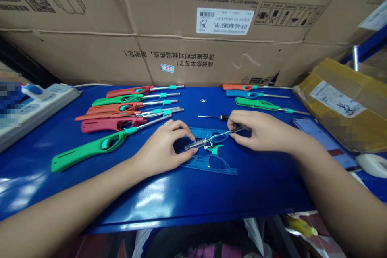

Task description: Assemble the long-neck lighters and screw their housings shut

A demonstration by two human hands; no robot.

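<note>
My left hand [165, 145] rests on the blue table [187, 193], fingers curled and pinching the clear tube end of a lighter insert [198, 143]. My right hand [261, 131] pinches the metal nozzle end [237, 130] of the same insert with its thin wire. Under them lie two blue lighter shell halves, one nearer me [211, 164] and one farther [205, 132], with a small teal trigger piece [215, 149] between them.
Several assembled green and red stick lighters [121, 115] lie at the left. Three more in orange, blue and green [256, 96] lie at the back right. A small screwdriver [213, 117], a phone [323, 137], a power strip [39, 100] and cardboard boxes [193, 28] surround the spot.
</note>
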